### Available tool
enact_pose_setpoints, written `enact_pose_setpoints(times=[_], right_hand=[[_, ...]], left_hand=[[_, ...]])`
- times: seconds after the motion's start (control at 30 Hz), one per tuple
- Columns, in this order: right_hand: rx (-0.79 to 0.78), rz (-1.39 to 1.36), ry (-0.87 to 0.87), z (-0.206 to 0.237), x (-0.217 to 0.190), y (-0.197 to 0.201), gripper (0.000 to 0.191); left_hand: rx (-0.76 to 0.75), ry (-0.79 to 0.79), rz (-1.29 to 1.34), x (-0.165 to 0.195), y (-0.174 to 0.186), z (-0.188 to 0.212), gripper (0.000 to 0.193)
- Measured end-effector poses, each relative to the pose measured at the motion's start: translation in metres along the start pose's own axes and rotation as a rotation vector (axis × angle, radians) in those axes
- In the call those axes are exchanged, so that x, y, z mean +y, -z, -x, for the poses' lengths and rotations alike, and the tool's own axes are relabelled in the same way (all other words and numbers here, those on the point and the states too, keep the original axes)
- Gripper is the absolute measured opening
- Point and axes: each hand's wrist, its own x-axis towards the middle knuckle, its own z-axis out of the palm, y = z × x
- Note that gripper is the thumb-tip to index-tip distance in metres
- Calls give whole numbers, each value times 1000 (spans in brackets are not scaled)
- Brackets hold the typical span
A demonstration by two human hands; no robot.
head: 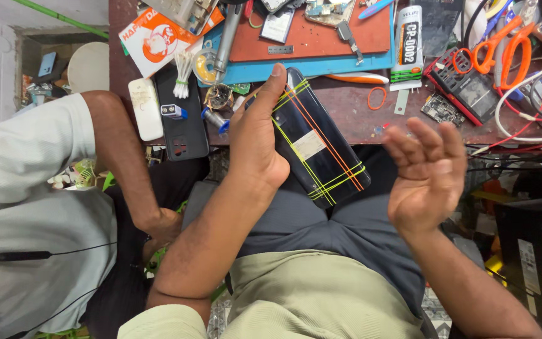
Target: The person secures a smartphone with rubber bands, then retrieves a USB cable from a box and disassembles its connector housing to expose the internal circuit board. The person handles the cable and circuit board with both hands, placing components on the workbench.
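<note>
Left hand (pixel 255 141) grips the rubber-banded smartphone (pixel 315 147) by its long edge — rigid, slick, fragile — while right hand (pixel 428 172) hovers, fingers open.

Bright, even light from above, daylight-like; colours vivid. Shadows soft: faint dark under left hand (pixel 255 141) on phone (pixel 318 144), deep shade below table (pixel 346 110) edge at lap. Mild sheen on phone back, no harsh glare. Right hand (pixel 428 172) slightly motion-blurred at fingers (pixel 431 135). Centre sharp; wide-angle stretch bends corners, white shirt (pixel 26 207) at left edge smeared.
</note>
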Motion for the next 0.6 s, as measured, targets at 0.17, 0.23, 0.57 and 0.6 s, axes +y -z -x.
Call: enact_pose_setpoints(times=[0.17, 0.23, 0.57, 0.6], right_hand=[[-265, 334, -468, 5, -5, -1, 61], [-235, 300, -571, 8, 1, -6, 54], [-151, 97, -520, 11, -3, 8, 52], [-158, 95, -522, 11, -3, 8, 52]], left_hand=[[-238, 143, 60, -16, -1, 6, 45], [-390, 107, 50, -23, -4, 11, 51], [-498, -34, -286, -26, 1, 2, 41], [-490, -52, -314, -26, 2, -1, 41]])
